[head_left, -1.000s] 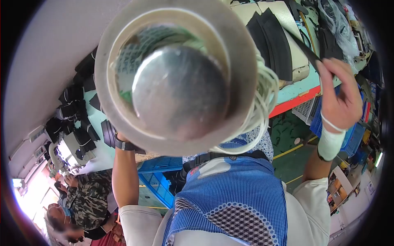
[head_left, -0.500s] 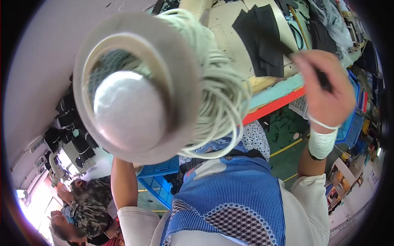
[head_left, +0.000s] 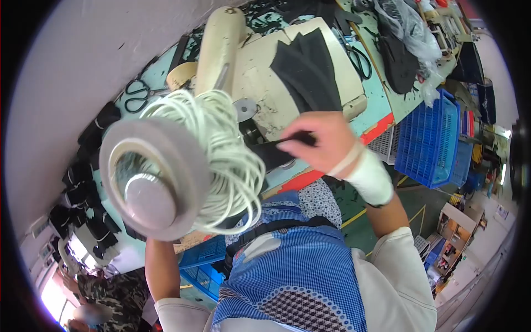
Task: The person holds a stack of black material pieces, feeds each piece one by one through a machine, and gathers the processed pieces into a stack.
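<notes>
A right hand (head_left: 326,141) holds a thin black strip (head_left: 271,153) at the near edge of a cream machine (head_left: 257,80), the landmark for all positions given here. The fingers are closed in a pinch on the strip, whose free end points leftward, below a small metal disc (head_left: 245,109); whether it touches the surface (head_left: 369,110) cannot be told. The left hand is hidden behind foreground objects, so its grip cannot be told; only the forearm (head_left: 161,271) shows. The step in hand is judged to be the handling of this single strip at the machine's near side; the next move calls for keeping it flat, its free end clear of the cord (head_left: 235,157). The strip is dark, matt and apparently pliable, as are the overlapping black pieces (head_left: 310,72), curved along their sides, that lie on the machine. The machine has a smooth pale bed and, at its far left, a rounded, tubular arm. In front of its left side are loose loops of pale cord, partly covered by a pale ring (head_left: 191,160) with a shiny, domed cap (head_left: 150,198) within its opening. Scissors (head_left: 148,92) lie left of the machine; a blue lattice basket (head_left: 426,138) shows beyond its right side.
</notes>
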Demonstrator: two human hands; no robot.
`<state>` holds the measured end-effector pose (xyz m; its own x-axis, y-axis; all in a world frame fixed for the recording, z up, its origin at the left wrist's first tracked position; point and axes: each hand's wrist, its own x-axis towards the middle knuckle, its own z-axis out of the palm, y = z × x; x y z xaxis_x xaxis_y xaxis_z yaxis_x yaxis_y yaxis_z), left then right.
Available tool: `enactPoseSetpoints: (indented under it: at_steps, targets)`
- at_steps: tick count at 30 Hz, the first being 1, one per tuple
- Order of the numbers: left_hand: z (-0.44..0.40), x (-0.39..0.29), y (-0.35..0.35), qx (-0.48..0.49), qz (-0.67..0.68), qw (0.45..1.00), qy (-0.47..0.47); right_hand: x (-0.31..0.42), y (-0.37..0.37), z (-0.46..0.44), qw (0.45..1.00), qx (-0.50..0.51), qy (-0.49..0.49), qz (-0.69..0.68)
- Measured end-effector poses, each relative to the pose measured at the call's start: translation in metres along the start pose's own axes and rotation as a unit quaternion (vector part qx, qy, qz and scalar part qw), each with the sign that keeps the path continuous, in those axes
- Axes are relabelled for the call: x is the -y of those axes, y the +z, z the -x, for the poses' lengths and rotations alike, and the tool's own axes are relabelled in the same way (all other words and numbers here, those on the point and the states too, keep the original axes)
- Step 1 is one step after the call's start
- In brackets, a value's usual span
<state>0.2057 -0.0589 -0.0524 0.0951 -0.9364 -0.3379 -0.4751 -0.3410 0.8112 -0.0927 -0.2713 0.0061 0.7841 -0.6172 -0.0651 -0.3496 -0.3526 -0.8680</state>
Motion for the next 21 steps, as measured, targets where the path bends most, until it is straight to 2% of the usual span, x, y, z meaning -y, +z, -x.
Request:
enactPoseSetpoints:
  at_steps: [1, 3, 4, 6, 7, 8, 9, 11, 12, 13, 15, 17, 19, 20, 21]
  targets:
    - [0.006, -0.001, -0.003, -0.006, -0.001, 1.000, -0.020, 0.013, -0.024, 0.008, 0.996, -0.051, -0.039, 0.058]
    - [0.017, 0.000, -0.007, -0.024, -0.007, 0.998, -0.063, 0.040, -0.055, 0.022, 0.964, -0.241, 0.008, 0.109]
    - [0.019, 0.002, -0.010, -0.034, -0.011, 0.996, -0.076, 0.035, -0.068, 0.020, 0.919, -0.320, -0.084, 0.214]
    - [0.020, 0.006, -0.021, -0.056, -0.024, 0.994, -0.087, 0.014, -0.069, 0.008, 0.921, -0.262, -0.096, 0.271]
    - [0.017, 0.008, -0.025, -0.063, -0.030, 0.994, -0.084, -0.008, -0.061, 0.005, 0.909, -0.195, -0.091, 0.356]
    - [0.012, 0.009, -0.028, -0.068, -0.035, 0.994, -0.082, -0.021, -0.047, 0.003, 0.910, -0.171, -0.105, 0.361]
    - [0.008, 0.009, -0.030, -0.071, -0.038, 0.993, -0.081, -0.023, -0.027, 0.001, 0.913, -0.181, -0.122, 0.344]
    - [0.003, 0.008, -0.026, -0.064, -0.046, 0.994, -0.080, -0.018, 0.017, -0.001, 0.961, -0.130, -0.115, 0.215]
    - [0.000, 0.007, -0.021, -0.053, -0.055, 0.994, -0.079, -0.011, 0.034, -0.004, 0.982, -0.100, -0.069, 0.143]
    - [-0.003, 0.006, -0.014, -0.041, -0.066, 0.994, -0.080, -0.009, 0.043, -0.009, 0.985, -0.100, -0.064, 0.123]
    - [-0.008, 0.006, 0.000, -0.015, -0.098, 0.991, -0.092, -0.009, 0.042, -0.011, 0.987, -0.104, -0.060, 0.105]
    - [-0.010, 0.008, 0.011, 0.016, -0.138, 0.982, -0.124, -0.008, 0.018, -0.001, 1.000, -0.016, 0.000, -0.014]
    - [-0.005, 0.017, 0.014, 0.027, -0.157, 0.972, -0.173, 0.014, -0.024, 0.011, 0.985, -0.150, -0.045, 0.073]
    - [0.001, 0.034, 0.010, 0.017, -0.151, 0.970, -0.187, 0.026, -0.041, 0.017, 0.965, -0.241, -0.028, 0.103]
    - [0.007, 0.051, 0.005, 0.007, -0.145, 0.969, -0.201, 0.033, -0.056, 0.016, 0.928, -0.319, -0.078, 0.177]
